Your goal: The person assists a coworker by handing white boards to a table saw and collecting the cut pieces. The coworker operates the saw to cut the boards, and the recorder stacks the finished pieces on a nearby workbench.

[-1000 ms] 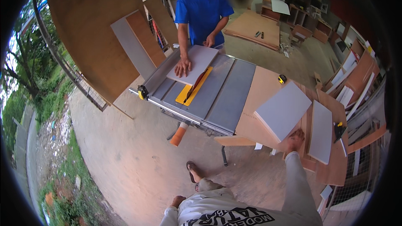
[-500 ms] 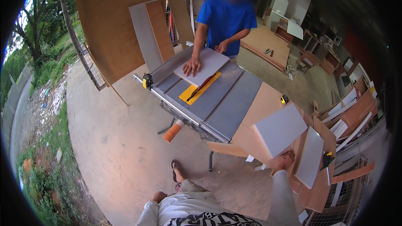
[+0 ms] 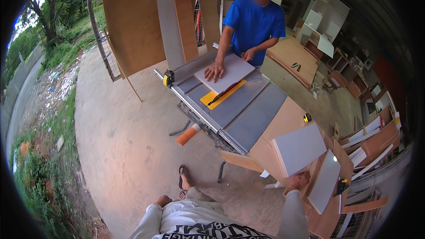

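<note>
My right hand (image 3: 300,179) is curled at the near edge of a stack of white boards (image 3: 299,148) on a plywood side table (image 3: 271,130); what it grips is unclear. A separate white board (image 3: 323,183) lies to its right. My left hand (image 3: 164,200) is closed beside my waist, its palm hidden. Across the table saw (image 3: 253,113), a co-worker in blue (image 3: 251,26) has one hand (image 3: 215,71) spread on a white board (image 3: 232,73) by the red blade (image 3: 226,92) and yellow insert, the other hand (image 3: 248,55) near its far edge.
Large upright plywood (image 3: 133,17) and leaning panels stand behind left. An orange-tipped tube (image 3: 188,135) juts from the saw's front. A tape measure (image 3: 307,117) lies on the side table. Panels and offcuts (image 3: 374,135) crowd the right; stacked sheets (image 3: 292,59) lie behind. Grass and rubble edge the concrete left.
My view has swung slightly left, so the saw and co-worker appear further right. My right hand stays at the board stack's edge, and the co-worker's hand stays on the board.
</note>
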`<state>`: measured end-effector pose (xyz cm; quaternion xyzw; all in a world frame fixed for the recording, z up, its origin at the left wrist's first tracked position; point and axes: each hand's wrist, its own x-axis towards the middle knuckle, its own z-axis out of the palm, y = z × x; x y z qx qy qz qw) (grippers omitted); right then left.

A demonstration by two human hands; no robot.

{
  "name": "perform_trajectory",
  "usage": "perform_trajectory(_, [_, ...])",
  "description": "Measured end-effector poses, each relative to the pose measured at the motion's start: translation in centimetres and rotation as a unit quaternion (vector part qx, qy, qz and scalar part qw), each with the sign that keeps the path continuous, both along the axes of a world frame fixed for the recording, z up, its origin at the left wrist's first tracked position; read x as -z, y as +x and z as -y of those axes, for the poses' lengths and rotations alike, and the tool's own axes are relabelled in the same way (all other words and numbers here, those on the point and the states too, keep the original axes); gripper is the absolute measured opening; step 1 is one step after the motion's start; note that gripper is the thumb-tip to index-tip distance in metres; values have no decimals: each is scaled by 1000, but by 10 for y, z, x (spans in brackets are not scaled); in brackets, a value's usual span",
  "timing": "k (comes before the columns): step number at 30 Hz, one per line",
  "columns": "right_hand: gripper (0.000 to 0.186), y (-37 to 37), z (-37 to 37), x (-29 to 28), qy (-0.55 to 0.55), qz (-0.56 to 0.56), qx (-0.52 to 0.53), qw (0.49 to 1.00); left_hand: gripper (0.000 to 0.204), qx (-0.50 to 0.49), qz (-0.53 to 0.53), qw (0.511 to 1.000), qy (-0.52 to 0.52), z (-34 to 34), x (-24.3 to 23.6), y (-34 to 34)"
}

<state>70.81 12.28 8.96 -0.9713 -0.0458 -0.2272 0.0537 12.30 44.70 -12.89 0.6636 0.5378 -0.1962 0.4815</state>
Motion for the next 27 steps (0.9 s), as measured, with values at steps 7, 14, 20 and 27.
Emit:
perform_trajectory(7, [44, 8, 7, 12, -9, 18, -26, 999, 39, 18, 10, 1000, -1, -2, 0, -4])
perform_trajectory(14, [44, 7, 8, 15, -6, 17, 1, 1000, 36, 34, 21, 999, 28, -3, -2, -6])
perform_trajectory(20, [45, -4, -7, -1, 23, -8, -2, 1000, 38, 76, 38, 996, 33, -8, 19, -15])
perform_trajectory(27, [45, 0, 4, 2, 4, -7, 1, 1000, 40, 52, 7, 999, 13, -11, -6, -2])
